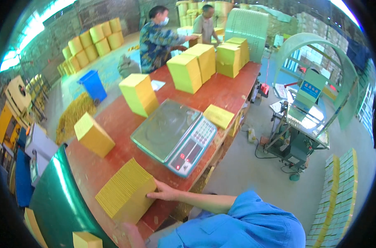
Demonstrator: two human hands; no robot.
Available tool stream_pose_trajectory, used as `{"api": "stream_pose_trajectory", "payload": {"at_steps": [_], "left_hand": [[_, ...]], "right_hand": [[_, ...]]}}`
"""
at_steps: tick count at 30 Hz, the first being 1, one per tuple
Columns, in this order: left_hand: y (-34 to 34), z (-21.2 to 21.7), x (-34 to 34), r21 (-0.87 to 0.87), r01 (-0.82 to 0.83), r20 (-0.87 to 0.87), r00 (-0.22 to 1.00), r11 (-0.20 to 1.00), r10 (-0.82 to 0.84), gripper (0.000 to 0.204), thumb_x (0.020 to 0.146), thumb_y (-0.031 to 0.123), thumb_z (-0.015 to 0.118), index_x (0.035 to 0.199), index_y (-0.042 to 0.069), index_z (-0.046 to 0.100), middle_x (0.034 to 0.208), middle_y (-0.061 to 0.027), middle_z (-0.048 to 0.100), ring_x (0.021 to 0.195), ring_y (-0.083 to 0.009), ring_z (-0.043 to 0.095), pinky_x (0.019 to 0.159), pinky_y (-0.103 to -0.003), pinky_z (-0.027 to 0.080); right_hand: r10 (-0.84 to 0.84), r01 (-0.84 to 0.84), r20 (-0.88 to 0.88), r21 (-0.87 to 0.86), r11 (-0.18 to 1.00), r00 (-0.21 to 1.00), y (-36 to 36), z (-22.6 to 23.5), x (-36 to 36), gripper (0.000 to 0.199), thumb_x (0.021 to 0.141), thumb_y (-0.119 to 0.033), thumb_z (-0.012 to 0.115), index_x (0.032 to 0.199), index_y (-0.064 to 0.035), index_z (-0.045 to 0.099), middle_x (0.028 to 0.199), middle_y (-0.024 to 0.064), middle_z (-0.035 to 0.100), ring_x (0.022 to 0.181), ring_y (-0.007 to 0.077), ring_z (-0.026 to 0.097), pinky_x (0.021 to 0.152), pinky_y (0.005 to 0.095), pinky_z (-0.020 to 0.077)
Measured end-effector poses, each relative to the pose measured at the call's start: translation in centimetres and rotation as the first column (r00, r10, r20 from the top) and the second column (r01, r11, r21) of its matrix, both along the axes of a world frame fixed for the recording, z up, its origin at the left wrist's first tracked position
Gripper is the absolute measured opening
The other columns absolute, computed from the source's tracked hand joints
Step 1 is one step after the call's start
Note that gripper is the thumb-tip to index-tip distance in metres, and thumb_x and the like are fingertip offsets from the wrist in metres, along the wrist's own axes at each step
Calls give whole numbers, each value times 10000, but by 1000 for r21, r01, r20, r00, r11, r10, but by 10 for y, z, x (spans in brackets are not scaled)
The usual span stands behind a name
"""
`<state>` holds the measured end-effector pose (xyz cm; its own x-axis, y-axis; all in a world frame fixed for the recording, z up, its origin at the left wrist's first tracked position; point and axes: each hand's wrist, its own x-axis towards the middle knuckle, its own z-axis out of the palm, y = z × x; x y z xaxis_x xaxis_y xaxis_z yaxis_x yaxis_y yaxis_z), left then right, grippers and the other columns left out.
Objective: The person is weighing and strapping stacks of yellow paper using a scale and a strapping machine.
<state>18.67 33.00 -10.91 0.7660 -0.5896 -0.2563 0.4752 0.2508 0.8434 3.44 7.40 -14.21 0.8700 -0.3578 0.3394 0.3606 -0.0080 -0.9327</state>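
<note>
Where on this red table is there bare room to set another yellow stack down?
Bare table lies between the scale, the small stack at the left edge and the tall stack. Another patch runs right of the far stacks. Crowded: the near end, where the right hand steadies a stack.

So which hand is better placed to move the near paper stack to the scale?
Right, probably. The right hand lies on the stack, on the side facing the scale; the left hand barely shows at the lower edge.
</note>
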Motion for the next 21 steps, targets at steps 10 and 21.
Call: {"api": "stream_pose_trajectory", "payload": {"at_steps": [10,21], "left_hand": [[-109,302,-76,610,-43,587,695,791,-415,488,980,282,502,1342,-45,508,1305,-173,567,1168,-247,554,941,-338,449],[-284,306,-107,523,14,507,799,852,-324,518,914,266,547,1323,-48,494,1278,-115,573,1179,-194,534,1026,-343,404]], "right_hand": [[117,-119,41,584,803,992,-56,101,-49,631,977,-310,572,1464,-36,280,1384,71,463,1279,173,430,1060,343,372],[361,-264,16,713,650,932,-225,121,-58,682,969,-428,545,1477,-62,276,1428,72,436,1278,194,440,1070,373,370]]}}
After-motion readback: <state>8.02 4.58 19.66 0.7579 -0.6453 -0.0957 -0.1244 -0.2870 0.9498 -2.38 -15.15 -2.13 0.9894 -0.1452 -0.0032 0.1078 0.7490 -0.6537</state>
